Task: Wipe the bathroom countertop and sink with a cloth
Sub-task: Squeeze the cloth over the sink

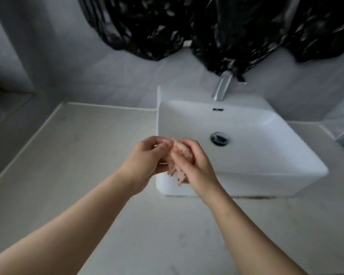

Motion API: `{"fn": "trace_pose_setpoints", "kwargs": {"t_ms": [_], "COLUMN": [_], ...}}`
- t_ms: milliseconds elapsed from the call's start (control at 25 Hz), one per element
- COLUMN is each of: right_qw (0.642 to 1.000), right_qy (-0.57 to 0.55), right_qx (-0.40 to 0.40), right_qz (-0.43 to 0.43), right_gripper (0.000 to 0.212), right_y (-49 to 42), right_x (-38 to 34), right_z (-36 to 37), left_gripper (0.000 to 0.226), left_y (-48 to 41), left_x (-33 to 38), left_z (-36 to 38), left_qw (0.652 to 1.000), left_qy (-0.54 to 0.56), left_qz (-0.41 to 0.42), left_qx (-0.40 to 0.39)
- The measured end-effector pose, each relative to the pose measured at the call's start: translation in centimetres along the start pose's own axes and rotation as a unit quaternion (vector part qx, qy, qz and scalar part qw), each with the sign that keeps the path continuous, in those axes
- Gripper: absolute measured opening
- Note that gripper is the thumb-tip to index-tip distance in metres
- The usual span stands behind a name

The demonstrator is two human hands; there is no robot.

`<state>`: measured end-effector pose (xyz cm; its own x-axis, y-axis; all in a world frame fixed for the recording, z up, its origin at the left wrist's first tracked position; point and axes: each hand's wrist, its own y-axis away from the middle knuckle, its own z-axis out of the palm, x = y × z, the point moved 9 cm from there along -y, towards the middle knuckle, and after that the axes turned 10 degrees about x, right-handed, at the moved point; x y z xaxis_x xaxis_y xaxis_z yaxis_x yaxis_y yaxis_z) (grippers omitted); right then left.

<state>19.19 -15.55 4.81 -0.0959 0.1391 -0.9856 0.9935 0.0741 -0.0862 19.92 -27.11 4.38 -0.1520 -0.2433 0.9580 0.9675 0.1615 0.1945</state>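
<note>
While before faucet (221, 87), cloth (179, 175) in left hand (145, 157), right hand (197, 165).

No legible txt, labels or nos. anywhere in view.

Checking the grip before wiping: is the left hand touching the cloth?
Touching. The head view shows the left hand pinching the top of the cloth with its fingertips, no gap between them; the right hand grips it too.
</note>
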Motion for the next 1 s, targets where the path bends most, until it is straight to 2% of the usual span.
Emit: {"fn": "trace_pose_setpoints", "kwargs": {"t_ms": [80, 160, 240, 320, 440, 560, 840, 1000], "right_qw": [0.997, 0.989, 0.987, 0.973, 0.965, 0.958, 0.975, 0.989], "right_qy": [-0.063, -0.113, -0.045, 0.06, 0.193, 0.252, 0.194, 0.11], "right_qx": [0.035, 0.077, 0.157, 0.212, 0.162, 0.12, 0.103, 0.086], "right_qz": [0.024, 0.055, -0.004, -0.064, -0.073, -0.071, -0.032, 0.037], "right_gripper": [0.029, 0.026, 0.025, 0.021, 0.025, 0.029, 0.033, 0.035], "right_y": [-2.2, -4.4, -6.0, -6.8, -9.0, -11.4, -16.4, -18.0], "right_x": [0.0, 0.4, -0.5, -2.0, -2.6, -1.9, 0.0, 2.0], "right_z": [-3.7, -6.0, -7.9, -9.8, -11.2, -11.6, -11.5, -11.3], "left_gripper": [0.012, 0.005, 0.005, 0.02, 0.05, 0.045, 0.026, 0.032], "left_y": [-1.8, -3.5, -5.1, -6.3, -7.7, -9.1, -13.3, -15.2], "left_x": [0.5, 0.6, 0.5, 0.1, -1.1, -1.5, -1.3, -1.3], "left_z": [4.5, 8.1, 10.1, 12.4, 15.0, 15.7, 15.6, 15.8], "left_qw": [0.997, 0.997, 0.994, 0.989, 0.99, 0.988, 0.987, 0.989], "left_qy": [0.079, 0.074, -0.046, -0.105, -0.091, -0.085, -0.078, -0.108], "left_qz": [-0.02, -0.016, 0.008, -0.011, -0.082, -0.09, -0.069, -0.042], "left_qx": [-0.005, 0.03, 0.101, 0.107, 0.067, 0.095, 0.12, 0.089]}}
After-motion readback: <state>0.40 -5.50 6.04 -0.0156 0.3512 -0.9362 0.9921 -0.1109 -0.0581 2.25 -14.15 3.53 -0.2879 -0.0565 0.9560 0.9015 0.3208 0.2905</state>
